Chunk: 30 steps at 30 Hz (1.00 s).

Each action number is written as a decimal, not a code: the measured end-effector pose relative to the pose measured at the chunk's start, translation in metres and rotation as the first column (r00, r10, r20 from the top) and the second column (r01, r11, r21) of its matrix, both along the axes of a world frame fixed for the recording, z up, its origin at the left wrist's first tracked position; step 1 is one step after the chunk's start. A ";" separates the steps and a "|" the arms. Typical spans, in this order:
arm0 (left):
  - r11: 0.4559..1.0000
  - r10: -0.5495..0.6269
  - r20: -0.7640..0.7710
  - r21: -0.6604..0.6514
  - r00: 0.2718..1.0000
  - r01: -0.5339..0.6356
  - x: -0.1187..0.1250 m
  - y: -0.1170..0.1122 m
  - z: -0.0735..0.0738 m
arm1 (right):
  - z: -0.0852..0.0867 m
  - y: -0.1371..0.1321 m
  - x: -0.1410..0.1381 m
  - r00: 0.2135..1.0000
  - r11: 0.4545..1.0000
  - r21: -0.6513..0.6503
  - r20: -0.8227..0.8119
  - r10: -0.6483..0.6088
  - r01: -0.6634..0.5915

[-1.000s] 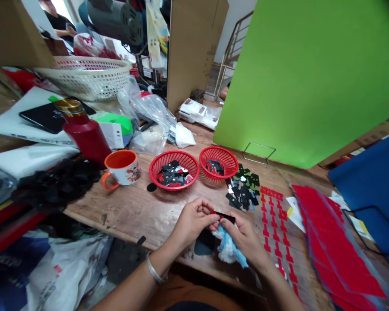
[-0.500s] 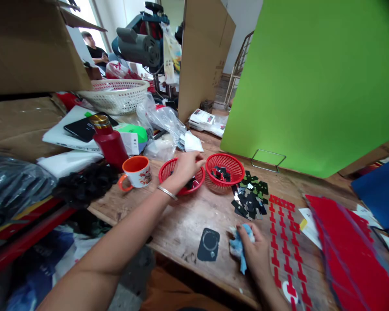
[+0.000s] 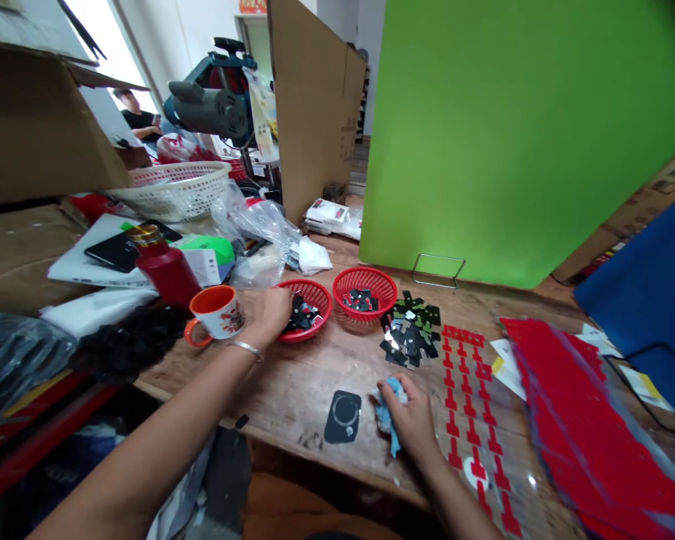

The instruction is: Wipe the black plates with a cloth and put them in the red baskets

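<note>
My left hand [image 3: 271,309] is at the left rim of a red plastic basket [image 3: 327,319] that holds small black pieces [image 3: 304,313]. Its fingertips are hard to make out there, so I cannot tell what they hold. My right hand [image 3: 413,412] is closed around a crumpled light-blue cloth [image 3: 392,424], low over the wooden table. Between the hands lies a dark flat pad [image 3: 343,417] with a ring mark on it. A second red basket [image 3: 365,319] with black pieces [image 3: 361,300] stands to the right of the first.
A pile of black and green flat pieces [image 3: 410,337] lies beside rows of red T-shaped stickers [image 3: 466,382]. An orange-rimmed mug [image 3: 225,315] and a red bottle [image 3: 172,274] stand at left. Red sheets [image 3: 590,427] lie at right, a green board [image 3: 472,142] behind. A person sits far back.
My left hand has moved left, from over the first basket to its left rim, uncovering the pieces inside. My right hand still grips the cloth. The camera view has shifted.
</note>
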<state>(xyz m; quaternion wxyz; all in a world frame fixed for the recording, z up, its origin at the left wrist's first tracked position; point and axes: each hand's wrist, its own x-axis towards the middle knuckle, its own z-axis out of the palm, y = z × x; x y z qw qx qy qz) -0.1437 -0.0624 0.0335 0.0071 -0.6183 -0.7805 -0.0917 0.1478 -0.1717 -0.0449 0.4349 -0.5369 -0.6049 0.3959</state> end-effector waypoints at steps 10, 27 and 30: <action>0.992 -0.044 0.914 0.088 0.404 -0.090 0.056 -0.054 0.004 | 0.004 -0.001 0.002 1.000 0.994 0.109 0.014 -0.027 0.025; 0.985 0.036 0.999 -0.036 0.007 0.171 0.158 -0.110 -0.042 | 0.008 -0.001 0.008 0.992 0.992 0.116 -0.104 0.069 -0.057; 0.976 -0.025 0.993 -0.002 0.117 0.219 0.154 -0.112 -0.041 | 0.009 0.000 0.008 0.986 0.999 0.019 -0.160 0.053 -0.051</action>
